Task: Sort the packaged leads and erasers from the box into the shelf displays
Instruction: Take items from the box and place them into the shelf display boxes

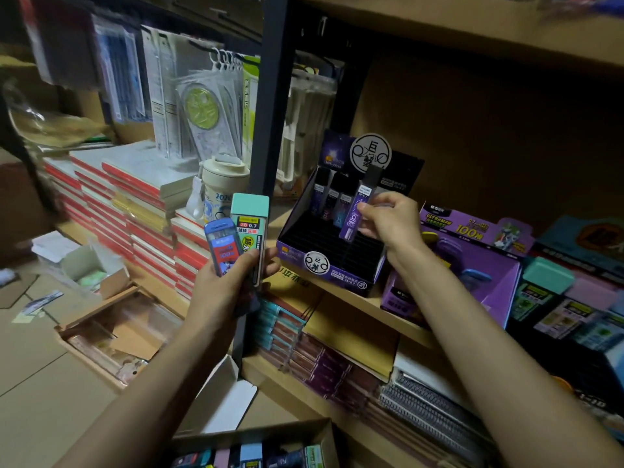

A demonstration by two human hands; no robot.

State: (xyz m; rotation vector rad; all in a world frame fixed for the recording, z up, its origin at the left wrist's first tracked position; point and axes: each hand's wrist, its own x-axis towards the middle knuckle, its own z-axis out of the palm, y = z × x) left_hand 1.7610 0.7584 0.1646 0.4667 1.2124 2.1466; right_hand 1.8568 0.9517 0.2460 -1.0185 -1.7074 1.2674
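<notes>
Up at the shelf, the right hand pinched a purple lead tube between thumb and fingers, holding it tilted over the slotted display, where three like tubes stood in the back row. The left hand gripped a teal-capped lead case and a blue case side by side, upright, its fingers curled round them. Below, the box held more packs.
</notes>
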